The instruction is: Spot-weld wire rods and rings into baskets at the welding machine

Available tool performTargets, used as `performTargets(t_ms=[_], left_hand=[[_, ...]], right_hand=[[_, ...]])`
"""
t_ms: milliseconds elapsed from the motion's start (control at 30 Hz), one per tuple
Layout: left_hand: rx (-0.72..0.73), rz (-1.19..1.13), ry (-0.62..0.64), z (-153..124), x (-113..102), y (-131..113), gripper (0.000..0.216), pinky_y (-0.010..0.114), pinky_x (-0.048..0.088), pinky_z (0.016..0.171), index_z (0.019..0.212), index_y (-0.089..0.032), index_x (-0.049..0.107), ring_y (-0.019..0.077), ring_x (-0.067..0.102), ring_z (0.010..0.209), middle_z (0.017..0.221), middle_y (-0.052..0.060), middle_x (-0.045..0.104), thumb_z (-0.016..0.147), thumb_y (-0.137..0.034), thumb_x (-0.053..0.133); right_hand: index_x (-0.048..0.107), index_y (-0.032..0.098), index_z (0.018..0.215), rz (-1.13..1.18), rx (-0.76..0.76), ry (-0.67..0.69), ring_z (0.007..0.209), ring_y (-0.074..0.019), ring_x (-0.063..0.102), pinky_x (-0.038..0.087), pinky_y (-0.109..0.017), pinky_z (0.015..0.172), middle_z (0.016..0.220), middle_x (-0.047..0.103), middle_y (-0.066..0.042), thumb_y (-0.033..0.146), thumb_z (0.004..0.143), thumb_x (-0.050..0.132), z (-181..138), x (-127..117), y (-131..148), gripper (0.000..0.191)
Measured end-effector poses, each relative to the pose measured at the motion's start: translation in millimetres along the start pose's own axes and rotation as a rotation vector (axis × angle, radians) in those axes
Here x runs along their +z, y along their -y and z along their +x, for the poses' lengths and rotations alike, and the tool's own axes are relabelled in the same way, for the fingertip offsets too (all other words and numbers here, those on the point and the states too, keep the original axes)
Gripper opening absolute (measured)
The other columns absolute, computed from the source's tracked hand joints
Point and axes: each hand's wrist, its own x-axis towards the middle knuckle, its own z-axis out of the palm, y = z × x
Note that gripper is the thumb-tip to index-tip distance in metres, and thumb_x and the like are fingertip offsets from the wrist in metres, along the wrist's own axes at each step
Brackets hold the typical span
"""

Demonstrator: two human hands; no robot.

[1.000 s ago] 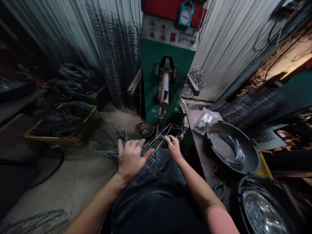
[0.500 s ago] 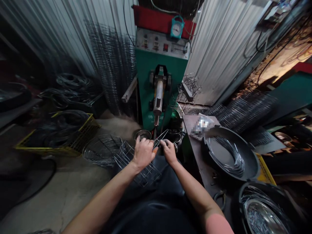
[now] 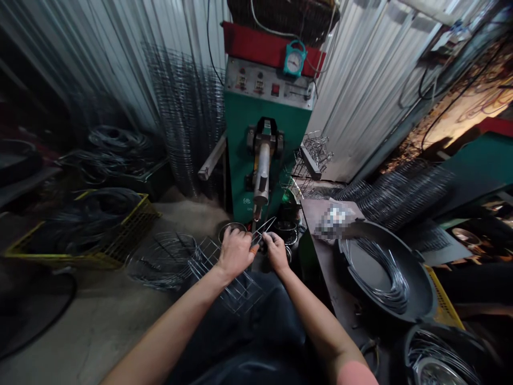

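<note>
two closed hands, left hand (image 3: 235, 252) and right hand (image 3: 276, 252), grip a welded wire mesh frame (image 3: 244, 294), fingers curled around its wires.

A green welding machine (image 3: 240, 160) blocks the hands (image 3: 235, 252) (image 3: 276, 252) ahead; concrete floor (image 3: 96, 315) opens left.

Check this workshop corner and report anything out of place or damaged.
A round wire basket lies loose on the concrete floor beside the left hand, away from the yellow crate of wire coils. It looks out of place there; no damage is visible.
</note>
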Motion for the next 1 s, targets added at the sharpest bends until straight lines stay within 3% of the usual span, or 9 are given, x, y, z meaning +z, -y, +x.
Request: performTargets(t_ms=[633,733,900,1000], left_hand=[[-0.054,0.067,0.159,48.4,2.1,12.4,0.025,0.041,0.038,0.077,0.082,-0.015,0.066,0.0295,0.057,0.089,0.083,0.014,0.067,0.079,-0.033,0.048],[-0.066,0.079,0.150,44.8,2.2,10.3,0.025,0.041,0.038,0.079,0.083,-0.014,0.066,0.0299,0.057,0.090,0.083,0.015,0.067,0.078,-0.034,0.051],[-0.082,0.134,0.113,39.9,2.2,12.3,0.028,0.042,0.037,0.080,0.084,-0.010,0.065,0.0302,0.056,0.090,0.083,0.017,0.066,0.080,-0.033,0.049],[-0.118,0.144,0.099,42.8,1.0,17.2,0.029,0.041,0.038,0.078,0.083,-0.012,0.065,0.0302,0.056,0.090,0.083,0.016,0.066,0.081,-0.034,0.047]], right_hand=[[0.050,0.018,0.061,0.228,0.118,-0.027,0.042,-0.0068,0.041,0.033,-0.020,0.040,0.052,0.049,0.004,0.048,0.064,0.063,46.4,6.7,-12.9,0.033],[0.056,0.017,0.069,0.166,0.149,0.074,0.049,-0.0088,0.048,0.039,-0.021,0.048,0.058,0.054,0.003,0.051,0.067,0.061,30.7,-5.3,-13.1,0.035],[0.063,0.017,0.078,-0.130,0.130,0.428,0.067,-0.0112,0.052,0.040,-0.023,0.066,0.071,0.060,0.000,0.050,0.072,0.059,-19.8,-25.6,-25.4,0.034],[0.064,0.018,0.079,-0.175,0.109,0.481,0.066,-0.0117,0.049,0.038,-0.023,0.065,0.069,0.057,0.001,0.054,0.073,0.057,-37.8,-24.0,-32.3,0.037]])
